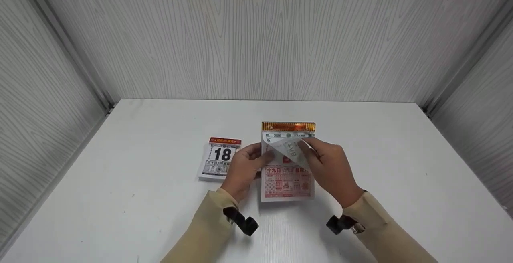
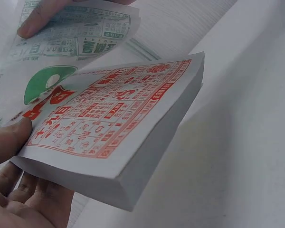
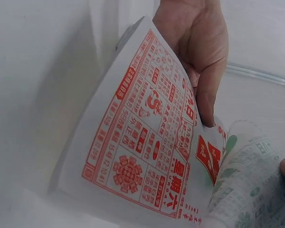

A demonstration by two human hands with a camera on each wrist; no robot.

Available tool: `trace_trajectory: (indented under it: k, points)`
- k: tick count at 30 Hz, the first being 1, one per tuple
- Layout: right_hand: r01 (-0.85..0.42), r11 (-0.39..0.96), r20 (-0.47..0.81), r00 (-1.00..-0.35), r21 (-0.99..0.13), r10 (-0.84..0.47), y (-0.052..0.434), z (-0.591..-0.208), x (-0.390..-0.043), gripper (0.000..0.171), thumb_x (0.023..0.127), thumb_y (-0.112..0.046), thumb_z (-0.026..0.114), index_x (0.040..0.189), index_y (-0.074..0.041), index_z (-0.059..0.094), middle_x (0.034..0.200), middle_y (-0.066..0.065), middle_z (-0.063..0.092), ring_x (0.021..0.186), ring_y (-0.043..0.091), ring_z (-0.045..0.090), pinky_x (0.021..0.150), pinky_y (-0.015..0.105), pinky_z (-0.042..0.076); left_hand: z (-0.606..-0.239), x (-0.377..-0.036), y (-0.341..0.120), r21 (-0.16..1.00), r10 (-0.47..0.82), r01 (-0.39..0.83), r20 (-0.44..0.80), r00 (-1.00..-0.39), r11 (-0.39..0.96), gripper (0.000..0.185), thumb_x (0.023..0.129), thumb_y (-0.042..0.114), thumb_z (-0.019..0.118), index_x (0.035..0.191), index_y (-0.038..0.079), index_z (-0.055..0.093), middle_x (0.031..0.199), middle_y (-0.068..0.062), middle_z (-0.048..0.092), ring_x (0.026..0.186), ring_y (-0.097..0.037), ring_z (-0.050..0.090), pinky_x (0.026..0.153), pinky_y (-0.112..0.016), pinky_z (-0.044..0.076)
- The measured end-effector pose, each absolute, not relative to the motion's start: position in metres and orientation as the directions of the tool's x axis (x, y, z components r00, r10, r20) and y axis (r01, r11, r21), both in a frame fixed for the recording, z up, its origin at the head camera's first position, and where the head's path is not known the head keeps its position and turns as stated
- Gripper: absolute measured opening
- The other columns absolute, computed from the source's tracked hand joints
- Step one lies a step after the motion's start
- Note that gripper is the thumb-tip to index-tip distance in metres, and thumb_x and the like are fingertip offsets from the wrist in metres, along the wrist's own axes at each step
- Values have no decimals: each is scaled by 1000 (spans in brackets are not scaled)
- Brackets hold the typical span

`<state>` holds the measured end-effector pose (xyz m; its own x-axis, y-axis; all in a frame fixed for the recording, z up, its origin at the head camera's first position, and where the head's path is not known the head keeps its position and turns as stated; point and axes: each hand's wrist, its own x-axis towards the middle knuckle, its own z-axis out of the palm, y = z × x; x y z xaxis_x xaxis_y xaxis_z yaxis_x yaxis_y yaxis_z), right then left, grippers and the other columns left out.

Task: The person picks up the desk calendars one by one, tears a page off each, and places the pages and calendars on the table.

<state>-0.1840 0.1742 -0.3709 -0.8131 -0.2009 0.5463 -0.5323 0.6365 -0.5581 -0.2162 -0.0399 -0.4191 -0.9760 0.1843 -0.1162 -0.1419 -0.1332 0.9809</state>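
A thick tear-off calendar [image 1: 287, 185] with an orange-gold header strip is held up near the middle of the table. My left hand [image 1: 243, 170] grips its left edge, thumb on the front and fingers behind the block, as the left wrist view shows. My right hand [image 1: 332, 166] pinches a thin top page [image 1: 294, 149] and folds it up, so its green-printed side shows in the left wrist view. Beneath lies a page printed in red [image 3: 147, 128]. That lifted page is still joined near the header.
A smaller calendar [image 1: 222, 154] with a red header and a black 18 lies on the white table [image 1: 160, 134], just left of my left hand. Pale wood-grain panels [image 1: 256, 34] stand at the back and both sides.
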Motion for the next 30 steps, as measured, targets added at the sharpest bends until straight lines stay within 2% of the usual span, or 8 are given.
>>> trace_trajectory:
  k: [2,4,10,17,25,30]
  points:
    - [-512,621,531,-829,-593,-176,178,-369,-187,19,105,-14,61,113,-7,77,75,-2,67,55,2,25,50,24,25,-419,-216,-39,981,191,-141,-114,-975,-134,50,95,29,77,137,7,62,122,-9,71,101,-22,72,83,-35,60]
    - [-492,610,519,-841,-621,-151,181,-367,-190,19,105,-14,61,111,-7,77,72,-2,62,55,4,28,51,24,26,-420,-217,-39,980,193,-147,-119,-974,-137,49,95,28,77,137,7,62,121,-9,71,102,-22,72,84,-34,60]
    - [-428,582,479,-874,-692,-73,189,-361,-200,20,106,-15,59,109,-5,77,86,4,72,63,14,50,54,24,36,-419,-215,-38,975,187,-160,-130,-974,-153,47,96,24,75,137,5,62,122,-10,71,101,-22,72,84,-34,60]
    - [-397,584,476,-879,-707,-22,196,-353,-208,21,106,-14,59,112,-4,76,91,6,74,67,18,57,56,22,44,-414,-214,-37,975,192,-167,-138,-972,-144,52,95,26,77,140,6,60,124,-9,70,105,-23,71,86,-35,60]
    - [-425,554,493,-869,-715,-31,204,-344,-221,26,107,-23,59,101,-5,78,85,6,75,63,17,64,53,19,48,-414,-213,-35,974,221,-172,-137,-966,-148,51,94,28,78,139,8,62,122,-9,70,104,-23,72,84,-34,60]
    - [-419,548,485,-874,-724,-28,206,-337,-228,24,106,-23,61,107,-7,79,92,5,76,68,17,65,57,19,51,-415,-213,-32,973,224,-171,-135,-965,-152,52,94,26,78,139,7,61,123,-10,70,103,-23,72,84,-35,61]
